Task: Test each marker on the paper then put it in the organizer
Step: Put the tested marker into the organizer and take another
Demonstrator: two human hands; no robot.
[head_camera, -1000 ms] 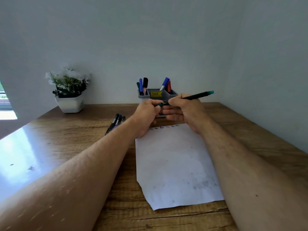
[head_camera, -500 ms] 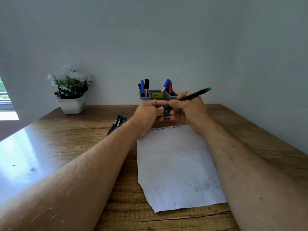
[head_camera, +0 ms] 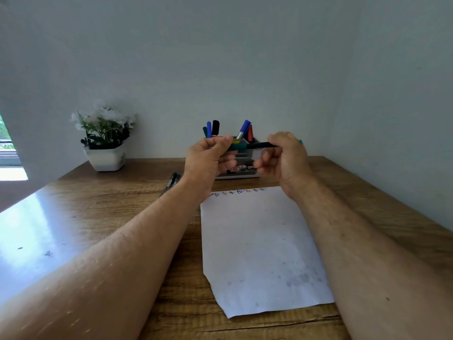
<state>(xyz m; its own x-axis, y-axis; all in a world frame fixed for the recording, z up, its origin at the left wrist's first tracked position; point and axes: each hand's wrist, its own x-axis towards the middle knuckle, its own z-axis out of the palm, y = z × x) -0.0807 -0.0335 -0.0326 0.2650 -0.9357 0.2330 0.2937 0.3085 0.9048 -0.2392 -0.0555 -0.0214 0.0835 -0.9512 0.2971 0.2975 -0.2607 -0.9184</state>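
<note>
A thin black marker with a green cap [head_camera: 255, 145] lies level between both hands, raised above the desk in front of the grey organizer [head_camera: 241, 173]. My left hand [head_camera: 208, 158] pinches the green cap end. My right hand [head_camera: 285, 158] grips the black barrel, whose green tail tip pokes out past it on the right. Several markers stand in the organizer: blue, black, green and red. The white paper [head_camera: 259, 246] lies below the hands, with a row of small coloured scribbles along its top edge. A few loose markers [head_camera: 171, 180] lie on the desk behind my left wrist.
A white pot of white flowers [head_camera: 105, 143] stands at the back left of the wooden desk [head_camera: 103, 217]. Walls close the back and the right side. Bright glare falls on the desk's left part.
Both hands have risen from just above the paper's top to the height of the organizer's rim. The marker has turned from tilted to level, and the hands have drawn slightly apart.
</note>
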